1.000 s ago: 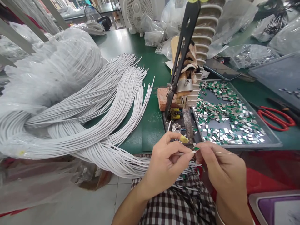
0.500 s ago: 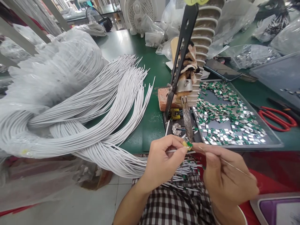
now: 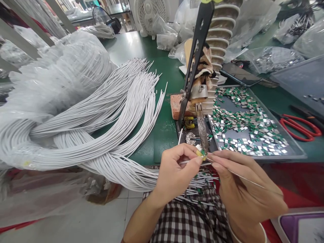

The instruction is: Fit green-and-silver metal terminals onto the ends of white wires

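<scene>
Left hand [image 3: 174, 172]: thumb and forefinger closed in a pinch on a small green-and-silver board [image 3: 203, 152]; yellow wrap on a fingertip beside it. A white cable [image 3: 185, 162] passes through the same hand. Board sits over the near edge of the green table [image 3: 164, 146], just at the lower end of the soldering iron [image 3: 201, 130]; contact with the iron cannot be told.

Right hand [image 3: 249, 187]: fingers narrow, holding a thin wire [image 3: 244, 177] that slants across the hand, its front end close to the board.

Iron hangs below a ribbed hose [image 3: 222, 37], next to a black slotted bracket [image 3: 198, 47]. Orange brick [image 3: 174, 107] behind and to the left of it.

Clear tray [image 3: 297, 153], near edge of table, right of iron: many loose boards [image 3: 240, 118] spread inside. Red-handled tool [image 3: 298, 128] beside the tray's right edge. Large bundle of white cables [image 3: 111, 138] on the left part of the table, one branch dropping over the near edge toward the checked cloth [image 3: 177, 222] on the lap.
</scene>
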### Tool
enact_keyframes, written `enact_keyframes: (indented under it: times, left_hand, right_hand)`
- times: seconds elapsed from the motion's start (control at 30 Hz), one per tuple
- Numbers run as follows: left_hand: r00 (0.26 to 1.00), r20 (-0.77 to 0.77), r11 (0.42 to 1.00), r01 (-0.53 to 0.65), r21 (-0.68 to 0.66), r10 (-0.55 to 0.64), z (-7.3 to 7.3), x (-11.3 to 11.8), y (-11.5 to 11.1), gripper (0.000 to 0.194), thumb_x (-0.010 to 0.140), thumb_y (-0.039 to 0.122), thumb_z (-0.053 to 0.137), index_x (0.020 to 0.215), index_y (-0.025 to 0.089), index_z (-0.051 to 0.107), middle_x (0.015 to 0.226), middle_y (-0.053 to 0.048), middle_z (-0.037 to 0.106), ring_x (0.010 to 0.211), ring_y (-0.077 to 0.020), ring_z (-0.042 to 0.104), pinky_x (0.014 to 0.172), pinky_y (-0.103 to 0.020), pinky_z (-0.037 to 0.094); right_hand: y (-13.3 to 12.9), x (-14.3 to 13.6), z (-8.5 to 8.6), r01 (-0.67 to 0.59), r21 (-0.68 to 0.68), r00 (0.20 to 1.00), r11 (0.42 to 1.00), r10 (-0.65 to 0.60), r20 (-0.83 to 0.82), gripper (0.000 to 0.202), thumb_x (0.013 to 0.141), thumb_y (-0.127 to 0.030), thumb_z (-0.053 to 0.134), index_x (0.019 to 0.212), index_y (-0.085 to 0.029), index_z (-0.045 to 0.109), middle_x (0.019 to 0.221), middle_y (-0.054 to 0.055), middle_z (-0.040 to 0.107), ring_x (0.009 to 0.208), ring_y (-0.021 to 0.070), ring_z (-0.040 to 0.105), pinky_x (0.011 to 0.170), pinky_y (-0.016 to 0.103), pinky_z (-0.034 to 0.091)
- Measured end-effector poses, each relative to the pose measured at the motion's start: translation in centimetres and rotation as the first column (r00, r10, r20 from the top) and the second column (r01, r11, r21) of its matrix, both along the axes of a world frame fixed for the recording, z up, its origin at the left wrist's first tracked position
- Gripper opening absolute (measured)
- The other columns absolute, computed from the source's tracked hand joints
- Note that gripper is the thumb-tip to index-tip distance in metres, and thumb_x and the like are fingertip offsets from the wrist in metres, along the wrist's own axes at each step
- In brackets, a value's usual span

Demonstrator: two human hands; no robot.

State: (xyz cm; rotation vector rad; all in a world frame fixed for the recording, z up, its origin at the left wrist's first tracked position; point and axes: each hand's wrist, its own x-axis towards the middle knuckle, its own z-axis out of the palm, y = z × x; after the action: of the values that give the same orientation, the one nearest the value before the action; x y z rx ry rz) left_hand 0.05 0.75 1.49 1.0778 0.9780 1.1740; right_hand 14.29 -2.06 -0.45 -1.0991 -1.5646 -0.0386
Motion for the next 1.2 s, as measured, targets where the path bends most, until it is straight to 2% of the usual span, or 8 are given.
enact_keyframes:
  times: [0.3, 0.43, 0.57, 0.7, 1.0, 1.1, 1.2]
  left_hand:
    - [1.0, -0.008, 1.0, 0.005, -0.016, -0.005, -0.1, 0.2, 0.2, 0.017, 0.077, 0.01, 0.068, 0.062, 0.016, 0.061, 0.074, 0.0, 0.066, 0.064, -0.01, 0.06, 0.055, -0.018, 0.047]
    - [1.0, 0.006, 1.0, -0.015, -0.006, 0.015, 0.1, 0.3, 0.3, 0.018, 0.077, 0.011, 0.068, 0.062, 0.016, 0.062, 0.073, 0.0, 0.065, 0.061, -0.0088, 0.058, 0.053, -0.018, 0.045]
    - [0.999, 0.042, 0.999, -0.035, -0.007, 0.035, 0.0, 0.3, 0.2, 0.017, 0.077, 0.011, 0.069, 0.062, 0.016, 0.062, 0.073, 0.0, 0.066, 0.064, -0.0097, 0.059, 0.056, -0.019, 0.046]
    - [0.998, 0.058, 1.0, 0.001, -0.028, 0.001, -0.4, 0.1, -0.1, 0.018, 0.078, 0.011, 0.07, 0.063, 0.016, 0.062, 0.077, -0.001, 0.067, 0.067, -0.0106, 0.06, 0.06, -0.02, 0.047]
    - [0.999, 0.042, 0.999, 0.025, -0.049, -0.023, -0.7, 0.0, -0.2, 0.018, 0.08, 0.012, 0.069, 0.064, 0.016, 0.061, 0.077, -0.002, 0.066, 0.068, -0.012, 0.058, 0.061, -0.022, 0.046]
    - [0.999, 0.04, 0.999, 0.014, -0.043, -0.013, -0.6, 0.1, -0.7, 0.02, 0.08, 0.011, 0.069, 0.063, 0.016, 0.06, 0.074, -0.001, 0.065, 0.065, -0.0111, 0.056, 0.06, -0.021, 0.045]
    - [1.0, 0.005, 1.0, -0.022, 0.02, 0.022, -1.3, -0.2, -2.3, 0.021, 0.081, 0.011, 0.069, 0.064, 0.017, 0.059, 0.074, 0.0, 0.066, 0.064, -0.011, 0.058, 0.058, -0.02, 0.045]
  right_hand:
    - [0.3, 0.0, -0.4, 0.025, 0.01, 1.0, 1.0, -0.024, -0.015, 0.021, 0.083, -0.002, 0.075, 0.097, -0.018, 0.075, 0.094, 0.0, 0.078, 0.084, 0.0134, 0.073, 0.074, 0.028, 0.06]
    - [0.6, -0.2, -0.1, 0.054, 0.03, 0.999, 0.998, -0.053, -0.008, 0.027, 0.082, -0.002, 0.076, 0.101, -0.021, 0.076, 0.094, -0.001, 0.078, 0.082, 0.0139, 0.073, 0.073, 0.029, 0.061]
    - [0.4, -0.2, -0.1, 0.026, 0.026, 0.999, 0.999, -0.026, -0.031, 0.033, 0.08, -0.001, 0.076, 0.105, -0.022, 0.077, 0.097, -0.001, 0.079, 0.085, 0.0138, 0.073, 0.076, 0.029, 0.061]
    - [0.1, -0.1, -0.3, -0.002, 0.001, 0.999, 1.0, 0.002, -0.046, 0.032, 0.08, -0.001, 0.076, 0.106, -0.021, 0.077, 0.1, -0.001, 0.079, 0.086, 0.0136, 0.073, 0.076, 0.029, 0.061]
    - [-0.2, 0.0, -0.6, -0.022, -0.015, 0.997, 1.0, 0.021, -0.077, 0.029, 0.081, -0.002, 0.074, 0.103, -0.021, 0.077, 0.096, 0.001, 0.079, 0.083, 0.0168, 0.075, 0.073, 0.032, 0.064]
    - [-0.4, 0.5, -0.8, -0.021, -0.006, 0.997, 1.0, 0.02, -0.08, 0.031, 0.081, -0.001, 0.073, 0.103, -0.023, 0.077, 0.094, 0.001, 0.079, 0.082, 0.0187, 0.076, 0.071, 0.034, 0.064]
    - [-0.4, 1.6, -1.5, 0.052, 0.007, 0.99, 0.999, -0.051, -0.132, 0.03, 0.08, -0.002, 0.072, 0.099, -0.025, 0.078, 0.089, 0.001, 0.079, 0.079, 0.0217, 0.077, 0.07, 0.037, 0.064]
